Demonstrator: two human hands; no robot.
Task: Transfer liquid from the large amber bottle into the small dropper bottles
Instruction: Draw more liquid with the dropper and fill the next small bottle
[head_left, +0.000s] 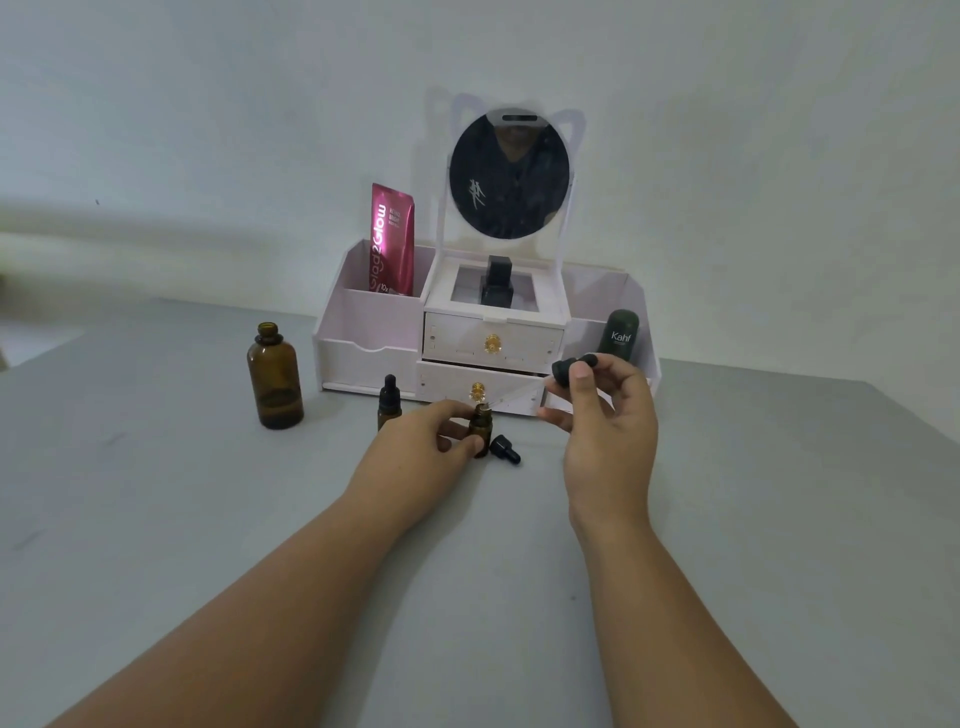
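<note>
The large amber bottle stands uncapped at the left of the grey table, with a little liquid at its bottom. My left hand grips a small open amber dropper bottle upright on the table. My right hand holds a black dropper by its bulb; its glass pipette slants down with the tip at the small bottle's mouth. A second small dropper bottle, capped, stands just left of my left hand. A loose black dropper cap lies on the table beside the held bottle.
A white vanity organiser with two drawers and a round mirror stands behind the bottles. It holds a pink tube, a black bottle and a dark green Kahf container. Behind it is a wall.
</note>
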